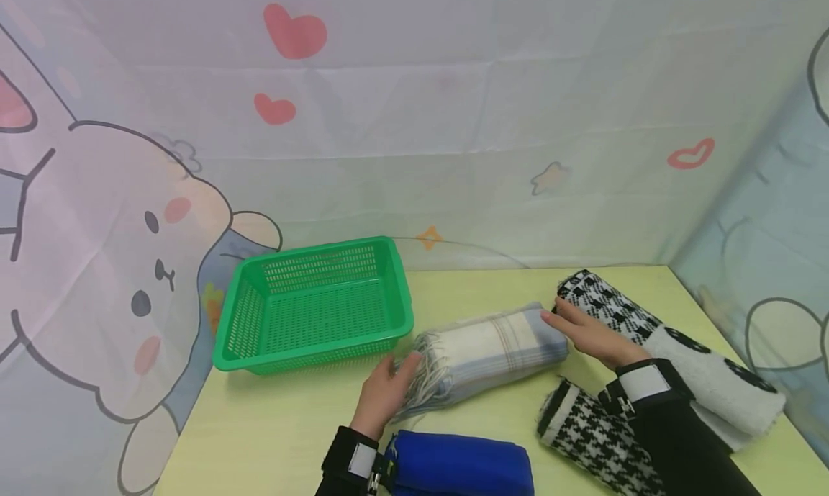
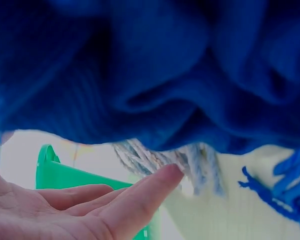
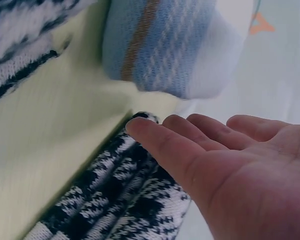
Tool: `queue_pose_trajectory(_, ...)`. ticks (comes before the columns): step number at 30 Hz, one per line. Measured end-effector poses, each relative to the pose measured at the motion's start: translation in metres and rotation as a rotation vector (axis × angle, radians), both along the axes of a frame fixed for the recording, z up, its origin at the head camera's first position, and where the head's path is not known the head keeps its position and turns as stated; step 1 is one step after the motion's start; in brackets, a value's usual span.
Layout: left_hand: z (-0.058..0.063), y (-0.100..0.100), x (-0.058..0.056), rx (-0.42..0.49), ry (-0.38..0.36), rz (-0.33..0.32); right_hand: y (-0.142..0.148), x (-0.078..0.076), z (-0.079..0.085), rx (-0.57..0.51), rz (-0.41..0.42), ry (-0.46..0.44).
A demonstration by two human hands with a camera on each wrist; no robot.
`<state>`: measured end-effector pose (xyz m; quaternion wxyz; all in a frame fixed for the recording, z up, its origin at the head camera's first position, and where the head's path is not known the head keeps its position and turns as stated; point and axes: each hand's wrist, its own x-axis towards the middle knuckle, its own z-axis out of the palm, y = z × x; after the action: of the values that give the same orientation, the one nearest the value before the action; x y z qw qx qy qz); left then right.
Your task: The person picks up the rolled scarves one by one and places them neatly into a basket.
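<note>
Left hand (image 1: 382, 395) and right hand (image 1: 597, 333) spread, uncurled, at opposite ends of plaid scarf (image 1: 497, 352) lying between them on counter (image 1: 278, 431).

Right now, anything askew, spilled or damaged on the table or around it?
Only the rabbit printed on the backdrop: it lies sideways, eyes stacked one above the other. The plaid scarf's loose fringe near the left hand looks normal. No spill or damage visible.
</note>
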<state>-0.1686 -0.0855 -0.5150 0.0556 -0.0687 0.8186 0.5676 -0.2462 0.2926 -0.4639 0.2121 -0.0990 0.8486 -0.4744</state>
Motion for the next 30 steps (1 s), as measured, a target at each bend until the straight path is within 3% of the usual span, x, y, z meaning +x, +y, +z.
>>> queue_pose_trajectory(11,-0.002,0.0,-0.003,0.049,-0.057,0.02,0.003,0.0,-0.005,-0.045,-0.052,-0.132)
queue_pose_trajectory(30,-0.002,0.0,-0.014,0.157,-0.129,-0.03,0.005,-0.008,-0.021,-0.126,-0.067,-0.269)
